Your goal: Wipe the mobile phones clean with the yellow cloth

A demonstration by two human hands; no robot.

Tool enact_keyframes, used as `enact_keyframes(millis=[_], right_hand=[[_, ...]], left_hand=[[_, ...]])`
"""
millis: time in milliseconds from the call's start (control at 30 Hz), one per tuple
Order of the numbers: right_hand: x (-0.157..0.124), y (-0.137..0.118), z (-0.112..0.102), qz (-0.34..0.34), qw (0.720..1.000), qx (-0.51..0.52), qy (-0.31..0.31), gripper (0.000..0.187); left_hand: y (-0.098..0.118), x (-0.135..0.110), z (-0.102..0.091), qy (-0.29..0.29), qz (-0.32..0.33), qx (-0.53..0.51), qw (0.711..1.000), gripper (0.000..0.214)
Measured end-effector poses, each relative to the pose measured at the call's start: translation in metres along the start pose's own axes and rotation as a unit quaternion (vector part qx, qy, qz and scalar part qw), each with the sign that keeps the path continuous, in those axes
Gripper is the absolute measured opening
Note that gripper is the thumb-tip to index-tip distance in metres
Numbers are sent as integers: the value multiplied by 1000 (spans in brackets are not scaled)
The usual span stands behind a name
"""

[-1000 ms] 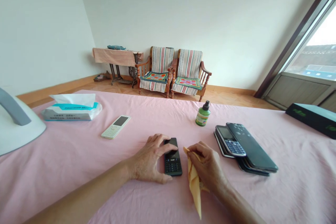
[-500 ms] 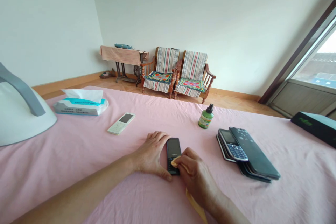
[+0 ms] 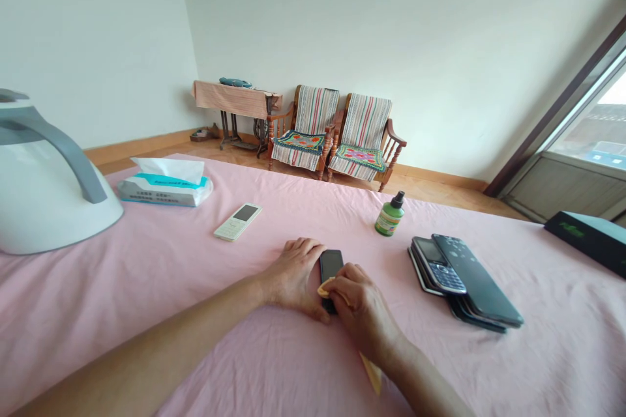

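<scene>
A black keypad phone [image 3: 331,263] lies flat on the pink tablecloth [image 3: 147,287]. My left hand [image 3: 293,277] rests against its left side, fingers curled along the edge and thumb at its near end, holding it in place. My right hand [image 3: 359,309] is closed on a yellow cloth [image 3: 325,288] and presses it onto the phone's lower half, which is hidden. The cloth's tail [image 3: 372,374] hangs out under my wrist.
A pile of dark phones [image 3: 462,280] lies to the right, with a green spray bottle [image 3: 390,215] behind it. A white phone [image 3: 237,221], a tissue pack [image 3: 165,182] and a white kettle [image 3: 44,189] sit left. A dark box [image 3: 587,231] lies far right.
My right hand moved left with the yellow cloth onto the black phone and now covers its lower half. My left fingers slid off the screen to the phone's side.
</scene>
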State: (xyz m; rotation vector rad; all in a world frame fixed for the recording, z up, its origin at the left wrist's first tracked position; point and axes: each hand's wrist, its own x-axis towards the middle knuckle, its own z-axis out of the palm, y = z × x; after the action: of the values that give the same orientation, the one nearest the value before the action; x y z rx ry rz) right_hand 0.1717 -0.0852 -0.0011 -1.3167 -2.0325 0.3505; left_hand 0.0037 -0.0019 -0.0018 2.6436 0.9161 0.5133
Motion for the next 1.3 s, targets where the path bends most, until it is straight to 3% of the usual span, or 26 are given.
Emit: enact_keyframes(millis=[633, 967, 1167, 1300], right_hand=[[-5, -1, 1, 7, 1000, 5, -2, 27], [-5, 4, 2, 13, 1000, -4, 14, 29], [-2, 12, -3, 41, 997, -8, 59, 26], [-4, 9, 1, 39, 998, -12, 46, 25]], left_hand=[[-4, 0, 3, 0, 2, -7, 1000, 97], [-2, 0, 1, -8, -2, -5, 1000, 106], [1, 0, -3, -16, -2, 5, 1000, 104], [-1, 0, -2, -11, -1, 4, 1000, 105]])
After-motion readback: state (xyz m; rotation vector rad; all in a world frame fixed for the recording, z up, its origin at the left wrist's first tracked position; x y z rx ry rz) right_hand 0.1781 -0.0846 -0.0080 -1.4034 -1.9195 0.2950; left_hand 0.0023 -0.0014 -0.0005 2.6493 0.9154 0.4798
